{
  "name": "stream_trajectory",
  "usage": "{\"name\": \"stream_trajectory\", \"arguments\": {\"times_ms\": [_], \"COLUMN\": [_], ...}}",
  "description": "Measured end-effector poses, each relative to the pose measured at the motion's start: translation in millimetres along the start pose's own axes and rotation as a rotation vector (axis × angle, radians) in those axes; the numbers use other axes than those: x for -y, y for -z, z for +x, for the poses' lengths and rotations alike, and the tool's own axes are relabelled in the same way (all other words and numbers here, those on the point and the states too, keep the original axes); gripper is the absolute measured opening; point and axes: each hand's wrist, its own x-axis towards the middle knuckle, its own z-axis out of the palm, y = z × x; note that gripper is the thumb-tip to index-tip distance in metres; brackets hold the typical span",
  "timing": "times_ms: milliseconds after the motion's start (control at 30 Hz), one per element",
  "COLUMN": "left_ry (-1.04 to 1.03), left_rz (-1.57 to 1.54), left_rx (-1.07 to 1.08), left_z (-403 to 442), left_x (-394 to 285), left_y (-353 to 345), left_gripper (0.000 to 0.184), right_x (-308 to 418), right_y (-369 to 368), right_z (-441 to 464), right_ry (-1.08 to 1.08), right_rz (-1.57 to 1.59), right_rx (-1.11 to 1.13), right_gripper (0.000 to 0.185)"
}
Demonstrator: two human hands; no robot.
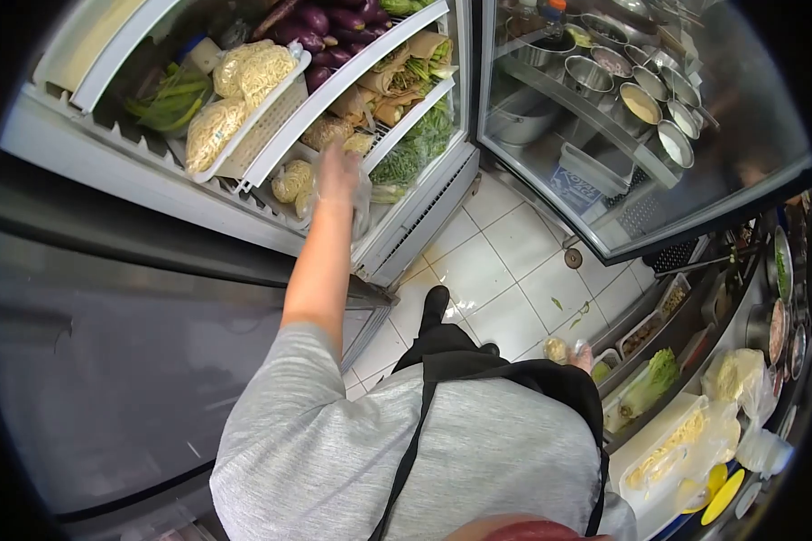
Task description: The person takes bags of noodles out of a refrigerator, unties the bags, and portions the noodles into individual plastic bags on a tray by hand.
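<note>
My left hand, in a clear plastic glove, reaches into the open fridge at the lower shelf. Motion smears its fingers, so their grip cannot be made out. Just beyond the fingertips lies a bag of pale noodles, and another bagged noodle bundle is left of the hand. Low beside my apron, my right hand, also gloved, is partly hidden by my body. It holds a small round bundle of pale yellow noodles.
Fridge shelves carry a white basket of noodle bags, eggplants and leafy greens. The glass door stands open, reflecting metal pots. White tiles cover the floor. Right, a counter holds lettuce and a noodle tray.
</note>
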Motion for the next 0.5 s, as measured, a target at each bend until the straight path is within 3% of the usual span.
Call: {"name": "stream_trajectory", "arguments": {"times_ms": [100,200,233,267,333,367,400,500], "left_ry": [-0.114,-0.213,-0.366,-0.628,0.194,0.033,0.043,-0.035], "left_rz": [0.122,0.405,1.164,1.886,0.675,0.961,0.974,1.519], "left_rx": [-0.094,-0.098,-0.024,-0.086,-0.242,-0.214,-0.220,-0.155], "left_z": [22.0,83.1,120.6,156.1,143.1,117.6,125.0,145.9], "left_x": [-6.9,-7.7,4.9,16.9,-5.9,-17.9,-12.9,-10.3], "left_y": [-26.0,-19.8,1.0,20.5,-10.6,-25.3,-18.7,5.7], "left_gripper": [0.033,0.044,0.045,0.047,0.046,0.044,0.044,0.040], "right_x": [-74.1,-71.0,-63.1,-54.3,-51.2,-51.0,-50.6,-49.5], "right_y": [-54.0,-49.2,-36.5,-29.1,-32.6,-35.7,-41.5,-57.7], "right_z": [13.0,-8.5,-20.2,-27.1,-33.2,-34.4,-35.7,-38.1], "right_ry": [-0.061,-0.151,-0.230,-0.268,-0.304,-0.314,-0.323,-0.345], "right_rz": [-0.097,-0.118,-0.100,-0.098,-0.094,-0.087,-0.084,-0.075], "right_rx": [0.064,0.132,0.194,0.223,0.252,0.259,0.264,0.279], "right_gripper": [0.063,0.061,0.059,0.059,0.059,0.059,0.059,0.058]}}
